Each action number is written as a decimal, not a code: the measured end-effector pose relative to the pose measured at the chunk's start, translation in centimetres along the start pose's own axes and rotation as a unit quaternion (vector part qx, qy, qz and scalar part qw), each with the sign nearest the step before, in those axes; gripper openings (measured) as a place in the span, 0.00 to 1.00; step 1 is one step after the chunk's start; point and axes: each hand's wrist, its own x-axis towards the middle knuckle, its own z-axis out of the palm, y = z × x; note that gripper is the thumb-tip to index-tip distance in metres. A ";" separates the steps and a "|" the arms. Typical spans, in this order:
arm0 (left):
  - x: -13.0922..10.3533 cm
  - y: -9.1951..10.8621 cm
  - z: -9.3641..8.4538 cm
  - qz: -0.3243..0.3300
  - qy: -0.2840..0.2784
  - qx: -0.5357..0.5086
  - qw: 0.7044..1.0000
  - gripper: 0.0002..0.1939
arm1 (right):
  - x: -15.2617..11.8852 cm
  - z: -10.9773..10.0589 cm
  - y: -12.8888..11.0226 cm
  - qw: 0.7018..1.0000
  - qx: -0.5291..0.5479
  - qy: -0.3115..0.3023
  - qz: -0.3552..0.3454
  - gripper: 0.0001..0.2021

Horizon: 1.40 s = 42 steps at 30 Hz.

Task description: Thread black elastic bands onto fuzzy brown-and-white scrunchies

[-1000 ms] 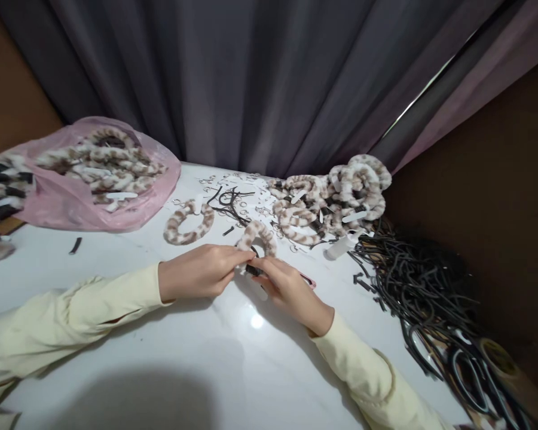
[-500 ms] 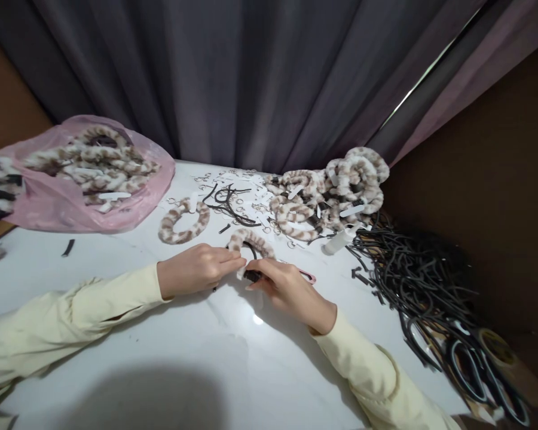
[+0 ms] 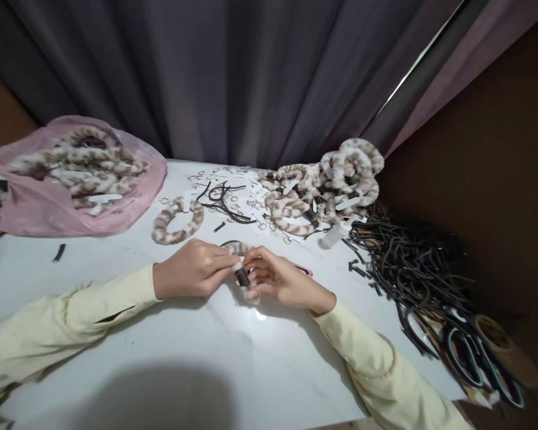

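Between my hands is a furry white-and-brown ring (image 3: 239,249) with a ribbed black section (image 3: 242,276) on its near side. My left hand (image 3: 196,269) pinches the ring's left side, fingertips beside the black section. Curled around its right side, my right hand (image 3: 275,276) has thumb and fingers on the fur. Part of the ring is hidden by my fingers. A pink-edged tool (image 3: 303,270) lies partly behind my right hand. Beyond my left hand, a finished-looking furry ring (image 3: 178,230) with a white tag rests on the white table (image 3: 170,358).
A pink plastic bag (image 3: 130,221) of furry rings stands at the left. Small metal clasps, tags and black cords (image 3: 226,203) lie at the back. Right of them are piled furry rings (image 3: 352,164), a white bottle (image 3: 336,234) and a heap of black tubing (image 3: 416,269).
The ring has turned between my hands, so its black section now shows facing me. My right hand has shifted its fingers along the fur. The camera view has moved slightly.
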 end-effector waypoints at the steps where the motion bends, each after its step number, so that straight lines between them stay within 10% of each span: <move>1: 0.1 0.2 -0.1 -0.015 -0.004 -0.023 1.000 0.13 | 0.0 0.1 0.1 1.000 0.026 -0.003 0.003 0.20; 14: 1.0 0.5 -0.4 -0.271 -0.139 -0.364 0.880 0.12 | 0.1 0.9 0.3 0.986 0.154 -0.009 0.064 0.25; 25: 1.3 0.9 -0.8 -0.322 -0.134 -0.519 0.781 0.13 | -0.2 0.1 -0.1 0.981 0.182 -0.012 0.060 0.20; 33: 0.9 -0.1 0.7 -0.377 -0.186 -0.678 0.603 0.12 | -0.3 -0.5 -0.1 0.989 0.144 0.008 0.043 0.16; 42: 0.5 -0.7 2.1 -0.261 -0.231 -0.775 0.528 0.13 | -0.2 -0.5 0.2 0.972 0.224 0.007 0.072 0.16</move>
